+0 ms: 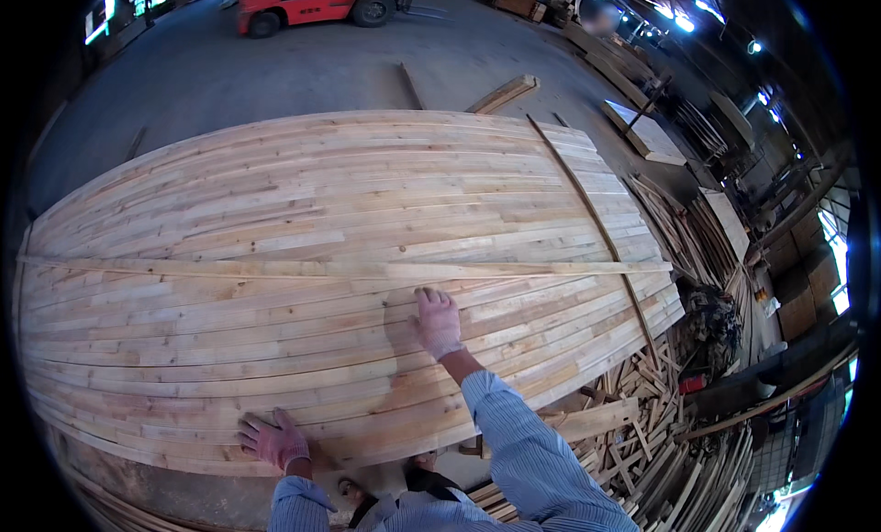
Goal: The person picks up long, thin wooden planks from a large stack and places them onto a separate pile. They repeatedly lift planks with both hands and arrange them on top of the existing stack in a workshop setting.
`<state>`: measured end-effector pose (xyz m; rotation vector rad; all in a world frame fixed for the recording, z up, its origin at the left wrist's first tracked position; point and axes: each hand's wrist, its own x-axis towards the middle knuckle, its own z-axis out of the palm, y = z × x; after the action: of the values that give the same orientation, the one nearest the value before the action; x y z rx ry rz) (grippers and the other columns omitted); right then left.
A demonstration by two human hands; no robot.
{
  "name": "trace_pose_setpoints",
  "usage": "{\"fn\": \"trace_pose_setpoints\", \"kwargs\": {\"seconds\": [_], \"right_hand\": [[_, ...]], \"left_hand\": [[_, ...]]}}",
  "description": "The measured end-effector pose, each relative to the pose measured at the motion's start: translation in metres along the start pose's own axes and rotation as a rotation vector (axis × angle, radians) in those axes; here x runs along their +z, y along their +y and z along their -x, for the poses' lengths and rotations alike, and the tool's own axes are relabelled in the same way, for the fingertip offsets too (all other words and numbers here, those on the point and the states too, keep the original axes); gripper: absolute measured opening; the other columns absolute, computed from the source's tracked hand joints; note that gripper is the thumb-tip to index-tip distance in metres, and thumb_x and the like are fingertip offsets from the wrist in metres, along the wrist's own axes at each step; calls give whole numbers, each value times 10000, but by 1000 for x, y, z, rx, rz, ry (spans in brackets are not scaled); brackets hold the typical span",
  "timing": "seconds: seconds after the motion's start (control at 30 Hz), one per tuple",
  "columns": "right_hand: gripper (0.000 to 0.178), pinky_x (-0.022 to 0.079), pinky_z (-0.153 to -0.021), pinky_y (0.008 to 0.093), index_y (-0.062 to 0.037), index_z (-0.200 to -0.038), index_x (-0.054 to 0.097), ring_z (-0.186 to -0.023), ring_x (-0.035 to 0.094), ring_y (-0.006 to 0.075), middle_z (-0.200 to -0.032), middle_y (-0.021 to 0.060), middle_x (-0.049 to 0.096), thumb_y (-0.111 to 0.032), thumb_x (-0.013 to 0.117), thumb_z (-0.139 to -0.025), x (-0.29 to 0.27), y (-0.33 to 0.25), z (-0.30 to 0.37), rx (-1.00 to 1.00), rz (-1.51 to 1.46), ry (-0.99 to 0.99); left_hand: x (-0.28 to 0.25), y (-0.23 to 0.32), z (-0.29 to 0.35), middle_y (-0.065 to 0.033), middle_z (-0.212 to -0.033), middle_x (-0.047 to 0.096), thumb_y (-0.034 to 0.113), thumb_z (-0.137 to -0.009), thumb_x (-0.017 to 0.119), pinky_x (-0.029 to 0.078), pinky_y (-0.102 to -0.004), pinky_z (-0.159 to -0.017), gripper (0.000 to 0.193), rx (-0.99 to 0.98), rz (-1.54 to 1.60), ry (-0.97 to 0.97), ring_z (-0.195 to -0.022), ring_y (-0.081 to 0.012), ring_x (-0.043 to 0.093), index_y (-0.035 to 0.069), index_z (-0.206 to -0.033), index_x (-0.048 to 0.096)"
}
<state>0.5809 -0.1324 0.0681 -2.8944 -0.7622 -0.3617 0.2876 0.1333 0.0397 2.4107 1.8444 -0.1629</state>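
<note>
A wide layer of pale, edge-to-edge wooden boards [303,201] spreads before me. My left hand [275,442], in a pinkish work glove, rests on the near boards close to their front edge, with its fingers spread. Farther forward and to the right, my right hand [437,323], gloved too, presses on the boards with its fingers stretched out and slightly bent. Its fingertips lie just short of a long thin wooden strip [367,269] that runs left to right across the layer. Neither hand appears to hold anything. The right palm is hidden.
A narrow dark strip [587,201] crosses the boards at the right. Scrap wood [633,394] lies heaped on the right floor, with long offcuts [679,481] nearer me. A timber piece [505,93] sits beyond the far edge. A red forklift [312,1] stands at the back.
</note>
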Motion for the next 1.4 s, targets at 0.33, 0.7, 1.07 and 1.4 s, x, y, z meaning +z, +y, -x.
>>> {"fn": "trace_pose_setpoints", "kwargs": {"seconds": [0.33,0.7,1.07,1.4], "right_hand": [[240,568,-865,406,-136,-1108,736,-1076,718,276,-1131,104,749,-179,567,-942,28,46,-120,10,238,-417],[325,547,-827,488,-132,-1068,737,-931,688,366,-948,158,716,-265,675,-777,-64,-4,65,-208,-241,-413],[498,520,-989,435,-43,-1194,703,-1121,647,371,-1176,203,698,-348,765,-805,-186,-42,278,-167,-364,-647],[284,527,-791,504,-78,-1006,706,-878,652,390,-957,185,692,-220,759,-766,-178,52,416,-334,-421,-383]], "left_hand": [[-8,7,3,-194,-1627,318,507,-949,582,172,-537,-1240,806,-2,57,9,-1498,-434,245,25,-1552,350],[12,-8,1,-188,-1639,307,579,-953,517,160,-549,-1240,833,-8,26,50,-1516,-419,231,30,-1557,352],[91,-102,-25,-226,-1590,333,516,-917,560,128,-621,-1203,754,439,586,193,-1483,-480,212,58,-1502,433],[29,-152,71,-125,-1110,681,424,-1027,500,514,-525,-953,414,-341,2086,-829,-1037,-378,653,67,-1187,635]]}}
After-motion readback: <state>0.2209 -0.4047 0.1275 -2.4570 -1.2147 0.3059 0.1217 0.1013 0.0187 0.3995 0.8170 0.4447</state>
